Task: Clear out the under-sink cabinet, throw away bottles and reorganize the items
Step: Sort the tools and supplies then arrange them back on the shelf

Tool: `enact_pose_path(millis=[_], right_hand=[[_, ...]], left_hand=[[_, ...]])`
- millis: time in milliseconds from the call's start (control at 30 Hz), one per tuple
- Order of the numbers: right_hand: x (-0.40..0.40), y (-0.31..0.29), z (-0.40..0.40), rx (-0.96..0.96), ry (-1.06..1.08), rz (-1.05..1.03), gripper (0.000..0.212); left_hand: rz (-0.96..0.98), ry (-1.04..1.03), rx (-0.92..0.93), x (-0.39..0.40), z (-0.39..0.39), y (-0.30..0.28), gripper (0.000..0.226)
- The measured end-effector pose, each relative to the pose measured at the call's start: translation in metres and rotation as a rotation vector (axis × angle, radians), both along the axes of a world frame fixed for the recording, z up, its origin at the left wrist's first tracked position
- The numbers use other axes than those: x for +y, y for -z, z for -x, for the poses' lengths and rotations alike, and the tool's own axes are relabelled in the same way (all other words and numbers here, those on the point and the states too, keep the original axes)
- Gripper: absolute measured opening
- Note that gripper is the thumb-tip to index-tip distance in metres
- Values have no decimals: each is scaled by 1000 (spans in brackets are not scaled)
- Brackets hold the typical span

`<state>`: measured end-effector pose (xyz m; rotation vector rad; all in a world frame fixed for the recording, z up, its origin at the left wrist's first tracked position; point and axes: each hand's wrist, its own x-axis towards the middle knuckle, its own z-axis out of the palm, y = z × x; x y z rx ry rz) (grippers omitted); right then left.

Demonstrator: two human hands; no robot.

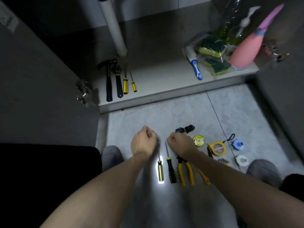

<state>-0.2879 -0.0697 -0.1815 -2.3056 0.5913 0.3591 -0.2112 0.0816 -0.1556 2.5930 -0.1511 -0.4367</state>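
1. Head view: on the floor [164, 116], nearest the person, the yellow-handled screwdriver [160, 170], black screwdriver [171, 171] and pliers [185, 171] are lying side by side.
2. The left hand [143, 143] is curling over the yellow-handled screwdriver's tip; whether it is gripping is unclear. A grab by the thin shaft could slip.
3. The right hand [181, 145] is closing on a dark object [185, 129], which could drop onto the tape measure [218, 148].
4. Farther off, the hammer [108, 79] is lying at the cabinet floor's [156, 76] front-left edge.

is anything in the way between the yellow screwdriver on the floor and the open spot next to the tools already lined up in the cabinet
Nothing visible blocks it. The yellow screwdriver lies on the floor tiles just below the left hand. The floor ahead up to the cabinet shelf shows bare, and the shelf is bare right of the small screwdriver. Only the shelf's raised front edge must be cleared.
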Motion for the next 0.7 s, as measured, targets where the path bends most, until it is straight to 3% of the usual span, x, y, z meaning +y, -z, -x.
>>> enact_pose_path(millis=[100, 233, 433, 700], right_hand=[[8, 10, 44, 116, -121, 111, 23], [20, 21, 84, 111, -138, 142, 20], [36, 29, 106, 67, -65, 52, 26], [63, 38, 89, 34, -72, 131, 32]], left_hand=[[-150, 43, 215, 8, 48, 22, 23], [-211, -10, 370, 24, 89, 39, 27], [-212, -8, 401, 29, 93, 43, 17], [-60, -154, 347, 42, 76, 38, 17]])
